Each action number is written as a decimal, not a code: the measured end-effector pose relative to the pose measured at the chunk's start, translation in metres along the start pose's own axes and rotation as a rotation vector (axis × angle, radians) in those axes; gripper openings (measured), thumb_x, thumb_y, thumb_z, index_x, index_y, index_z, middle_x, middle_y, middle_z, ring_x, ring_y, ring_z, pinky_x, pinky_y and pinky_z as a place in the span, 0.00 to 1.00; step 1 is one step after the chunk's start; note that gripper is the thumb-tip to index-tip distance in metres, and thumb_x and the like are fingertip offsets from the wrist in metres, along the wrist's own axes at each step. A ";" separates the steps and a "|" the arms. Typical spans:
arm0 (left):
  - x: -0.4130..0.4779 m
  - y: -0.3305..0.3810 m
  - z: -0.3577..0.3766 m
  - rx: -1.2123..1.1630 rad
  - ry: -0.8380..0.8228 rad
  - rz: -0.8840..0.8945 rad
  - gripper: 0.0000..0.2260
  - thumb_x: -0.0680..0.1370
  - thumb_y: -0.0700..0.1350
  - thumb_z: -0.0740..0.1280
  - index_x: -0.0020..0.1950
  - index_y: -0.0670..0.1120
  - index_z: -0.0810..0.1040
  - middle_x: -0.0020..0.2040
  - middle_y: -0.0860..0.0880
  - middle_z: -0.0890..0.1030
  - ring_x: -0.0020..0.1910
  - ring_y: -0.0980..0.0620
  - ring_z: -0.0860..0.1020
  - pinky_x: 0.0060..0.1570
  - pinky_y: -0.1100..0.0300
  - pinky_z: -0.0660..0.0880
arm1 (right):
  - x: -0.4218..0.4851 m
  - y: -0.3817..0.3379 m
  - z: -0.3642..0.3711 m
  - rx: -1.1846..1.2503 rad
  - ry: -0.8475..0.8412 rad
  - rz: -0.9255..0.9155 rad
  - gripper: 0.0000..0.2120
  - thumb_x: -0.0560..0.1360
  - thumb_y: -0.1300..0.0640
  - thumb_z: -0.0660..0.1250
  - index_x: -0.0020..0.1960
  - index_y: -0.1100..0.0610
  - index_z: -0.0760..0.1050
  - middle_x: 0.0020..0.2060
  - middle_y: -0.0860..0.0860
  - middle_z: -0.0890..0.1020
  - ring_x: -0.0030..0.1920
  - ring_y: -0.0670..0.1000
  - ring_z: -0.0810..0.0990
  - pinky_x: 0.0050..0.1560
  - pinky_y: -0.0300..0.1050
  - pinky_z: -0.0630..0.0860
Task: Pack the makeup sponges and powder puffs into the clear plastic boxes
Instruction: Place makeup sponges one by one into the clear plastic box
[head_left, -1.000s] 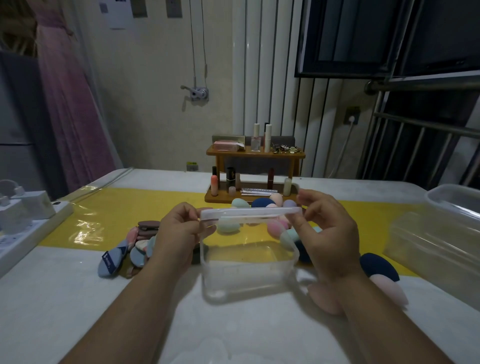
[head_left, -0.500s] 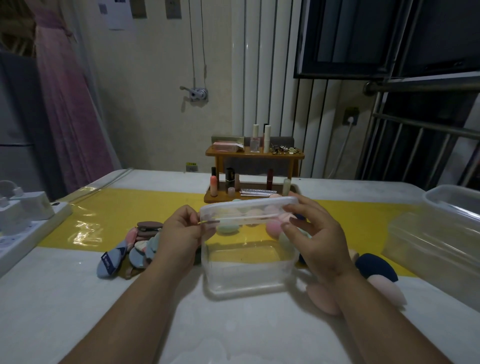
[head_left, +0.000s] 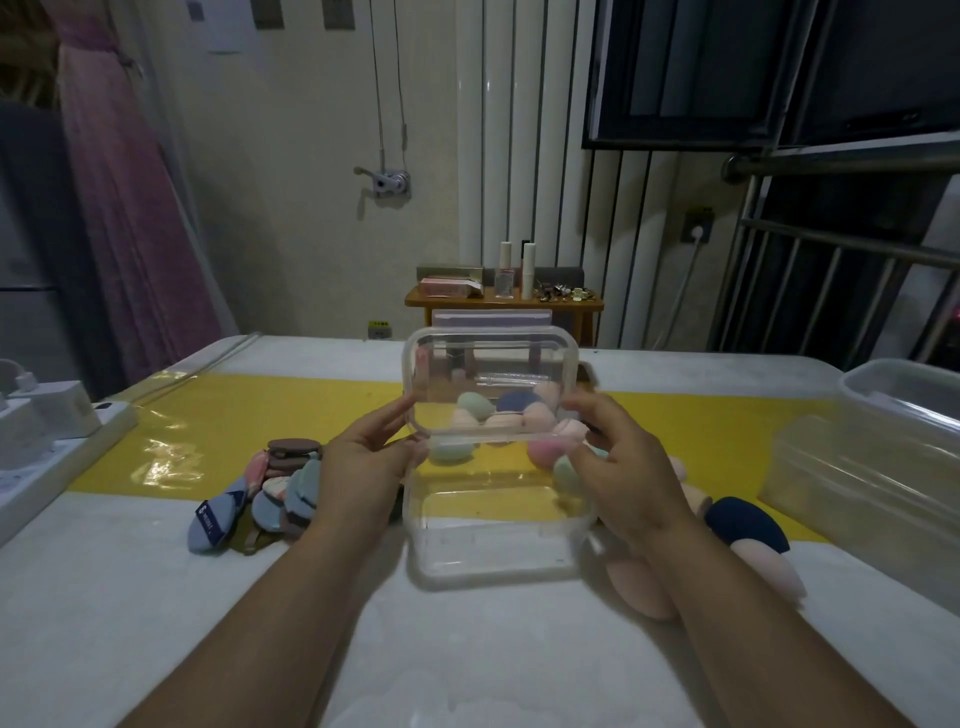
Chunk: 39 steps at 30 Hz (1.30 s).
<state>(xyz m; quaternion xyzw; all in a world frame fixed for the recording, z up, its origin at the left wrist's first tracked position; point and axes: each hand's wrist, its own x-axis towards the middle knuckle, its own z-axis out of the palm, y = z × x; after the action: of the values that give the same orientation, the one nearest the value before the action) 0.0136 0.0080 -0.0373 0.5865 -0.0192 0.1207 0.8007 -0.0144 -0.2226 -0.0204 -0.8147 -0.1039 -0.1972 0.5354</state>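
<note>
A small clear plastic box (head_left: 498, 545) stands open on the table right in front of me, with nothing in it. Its clear lid (head_left: 491, 384) is tipped up on edge above the box's far rim. My left hand (head_left: 363, 467) pinches the lid's lower left corner and my right hand (head_left: 618, 467) pinches its lower right corner. Behind the box lie several egg-shaped makeup sponges (head_left: 475, 408), seen through the lid. A heap of flat powder puffs (head_left: 270, 493) lies to the left. Larger puffs, one navy (head_left: 748, 522) and one pink (head_left: 641, 587), lie under my right forearm.
A big clear plastic box (head_left: 878, 467) stands at the right edge. A white power strip with plugs (head_left: 41, 431) sits at the left edge. A wooden cosmetics rack (head_left: 504, 301) stands at the back, across a yellow strip (head_left: 234, 415) on the table.
The lid lay flat on the box; both hands have lifted it and swung it upright, its inner side towards me. The box has stayed in place.
</note>
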 end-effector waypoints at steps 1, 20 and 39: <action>-0.001 0.001 0.001 0.015 -0.015 0.001 0.24 0.73 0.26 0.68 0.57 0.53 0.82 0.57 0.54 0.83 0.48 0.52 0.85 0.39 0.62 0.80 | 0.001 0.002 0.000 -0.042 -0.002 0.001 0.14 0.76 0.59 0.69 0.55 0.41 0.78 0.60 0.42 0.79 0.61 0.46 0.76 0.51 0.36 0.75; -0.004 0.001 -0.001 0.055 -0.092 -0.008 0.26 0.71 0.25 0.69 0.60 0.51 0.79 0.61 0.48 0.78 0.57 0.40 0.80 0.56 0.41 0.79 | 0.002 -0.009 -0.044 -0.612 -0.169 0.316 0.12 0.71 0.63 0.65 0.36 0.47 0.79 0.44 0.48 0.83 0.48 0.52 0.79 0.51 0.50 0.80; -0.004 0.002 -0.003 0.034 -0.104 -0.063 0.30 0.69 0.22 0.64 0.59 0.53 0.79 0.61 0.48 0.77 0.60 0.37 0.78 0.56 0.40 0.78 | -0.003 -0.020 -0.041 -0.653 -0.039 0.106 0.13 0.71 0.58 0.71 0.51 0.48 0.72 0.47 0.47 0.78 0.45 0.52 0.75 0.36 0.43 0.66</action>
<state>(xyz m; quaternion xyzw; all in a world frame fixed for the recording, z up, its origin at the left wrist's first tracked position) 0.0090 0.0108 -0.0376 0.6059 -0.0403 0.0650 0.7919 -0.0338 -0.2517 0.0092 -0.9512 -0.0027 -0.1764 0.2533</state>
